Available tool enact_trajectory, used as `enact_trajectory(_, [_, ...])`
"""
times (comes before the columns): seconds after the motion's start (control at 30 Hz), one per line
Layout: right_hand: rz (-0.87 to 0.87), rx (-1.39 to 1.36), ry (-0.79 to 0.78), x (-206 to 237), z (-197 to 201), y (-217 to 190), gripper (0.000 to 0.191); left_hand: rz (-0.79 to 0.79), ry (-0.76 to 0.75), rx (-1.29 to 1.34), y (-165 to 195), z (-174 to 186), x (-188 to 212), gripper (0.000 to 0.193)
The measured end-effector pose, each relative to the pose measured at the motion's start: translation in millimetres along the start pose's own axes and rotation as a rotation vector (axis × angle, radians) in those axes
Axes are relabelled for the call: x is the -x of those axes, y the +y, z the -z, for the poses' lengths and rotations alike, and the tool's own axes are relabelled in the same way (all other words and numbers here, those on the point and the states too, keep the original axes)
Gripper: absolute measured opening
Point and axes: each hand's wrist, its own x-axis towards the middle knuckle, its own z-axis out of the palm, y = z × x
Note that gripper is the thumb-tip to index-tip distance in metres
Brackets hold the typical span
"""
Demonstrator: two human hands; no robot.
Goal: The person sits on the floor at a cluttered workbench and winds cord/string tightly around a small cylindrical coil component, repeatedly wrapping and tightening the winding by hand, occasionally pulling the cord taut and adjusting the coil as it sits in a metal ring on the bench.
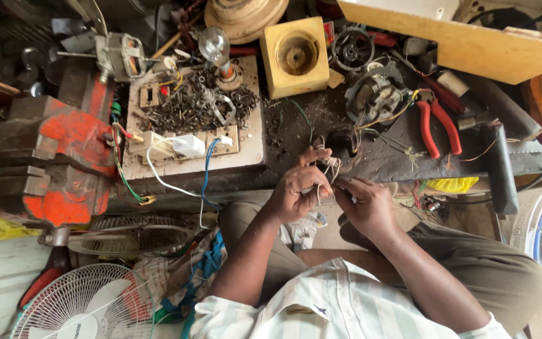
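My left hand [296,191] and my right hand [366,204] meet in front of me at the near edge of the dark workbench [352,157]. Both pinch a small bundle of thin pale wires [329,168] between fingertips. The wires loop over my left fingers and run up toward a small motor stator [374,94] with yellow leads. What the wires end in is hidden by my fingers.
An orange bench vise [64,157] sits at left. A board [246,150] holds washers, a bulb [216,47] and switches. Red-handled pliers [437,125], a yellow block [296,56] and a yellow cloth [451,184] lie nearby. A white fan guard [83,301] stands lower left.
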Motion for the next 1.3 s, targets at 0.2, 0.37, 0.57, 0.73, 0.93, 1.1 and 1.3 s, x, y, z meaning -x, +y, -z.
enact_trajectory(0.2, [-0.031, -0.014, 0.125, 27.8, -4.2, 1.0, 0.014, 0.010, 0.011, 0.035, 2.9, -2.2, -0.2, 0.023])
enact_trajectory(0.37, [-0.049, -0.105, -0.070, 52.2, -25.0, -2.6, 0.036, 0.013, 0.009, 0.022, 4.1, -1.7, 2.2, 0.022])
enact_trajectory(0.57, [0.034, -0.100, -0.133, 40.0, -45.3, 13.8, 0.026, -0.001, 0.022, -0.008, 3.2, -2.8, 1.6, 0.020])
enact_trajectory(0.73, [-0.343, -0.125, -0.207, 46.8, -34.5, 26.9, 0.028, -0.011, 0.016, -0.025, 2.6, -4.2, 0.9, 0.015])
enact_trajectory(0.93, [-0.274, -0.126, -0.181, 77.7, -6.0, 50.1, 0.017, -0.057, -0.023, -0.331, 10.1, -12.2, -0.3, 0.019])
enact_trajectory(1.1, [-0.461, -0.406, -0.225, 101.0, -9.3, 58.8, 0.019, -0.063, -0.011, -0.636, 31.0, -17.9, 26.3, 0.041])
enact_trajectory(1.3, [-0.639, -0.721, -0.262, 116.0, -13.9, 58.8, 0.027, 0.083, 0.264, -0.525, 46.8, -24.1, 83.4, 0.034])
